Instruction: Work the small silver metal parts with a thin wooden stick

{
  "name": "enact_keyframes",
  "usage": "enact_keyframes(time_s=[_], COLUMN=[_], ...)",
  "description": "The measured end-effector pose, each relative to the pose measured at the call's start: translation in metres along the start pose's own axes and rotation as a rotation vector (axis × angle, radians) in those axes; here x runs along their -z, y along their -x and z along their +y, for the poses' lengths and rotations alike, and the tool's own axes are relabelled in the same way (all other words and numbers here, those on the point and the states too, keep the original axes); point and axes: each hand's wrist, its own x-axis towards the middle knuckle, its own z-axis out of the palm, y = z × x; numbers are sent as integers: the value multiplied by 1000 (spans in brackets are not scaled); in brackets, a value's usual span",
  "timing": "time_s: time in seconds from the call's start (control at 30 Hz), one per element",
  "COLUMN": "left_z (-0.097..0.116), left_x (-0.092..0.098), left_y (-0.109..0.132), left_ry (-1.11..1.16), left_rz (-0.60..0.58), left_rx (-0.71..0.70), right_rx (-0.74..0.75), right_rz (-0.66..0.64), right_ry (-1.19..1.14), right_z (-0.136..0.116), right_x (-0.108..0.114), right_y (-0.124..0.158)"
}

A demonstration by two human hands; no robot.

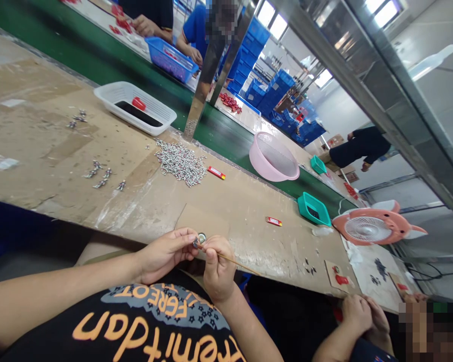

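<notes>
My left hand [167,255] pinches a small part whose details are too small to make out, just in front of my shirt. Close beside it, my right hand [219,266] is closed on a thin brown stick [236,262], its tip touching the small part. A small round dark-rimmed piece [201,238] shows right by the fingertips. Under and behind the hands lies a cardboard sheet [196,219] on the table. Farther back on the table is a heap of small silvery pieces [181,162].
Behind the heap stand a white basket [162,127] and a metal post [201,103]. A pink basket [274,160] rests on the green belt [230,131]. A teal basket [313,208] and pink fan [370,226] are right. A co-worker's hands [362,314] are at lower right.
</notes>
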Motion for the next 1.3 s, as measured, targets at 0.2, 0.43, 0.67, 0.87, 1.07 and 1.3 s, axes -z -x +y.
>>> enact_keyframes(time_s=[0.2,0.43,0.67,0.87,1.07,1.3], left_z=[1,1,2,3,4,4], left_x=[-1,1,0,0,-1,-2], left_y=[2,1,1,0,1,1], left_ry=[-18,-30,-56,-49,-48,-59], left_rz=[3,15,18,42,31,48], left_rx=[3,-7,-8,-15,-1,-7], right_rx=[-8,-21,-16,-9,-1,30], right_rz=[0,-8,-8,-36,-1,-22], right_ry=[28,34,38,48,56,57], right_z=[2,1,1,1,2,-1], right_x=[0,2,2,3,1,1], right_y=[1,1,1,2,2,-2])
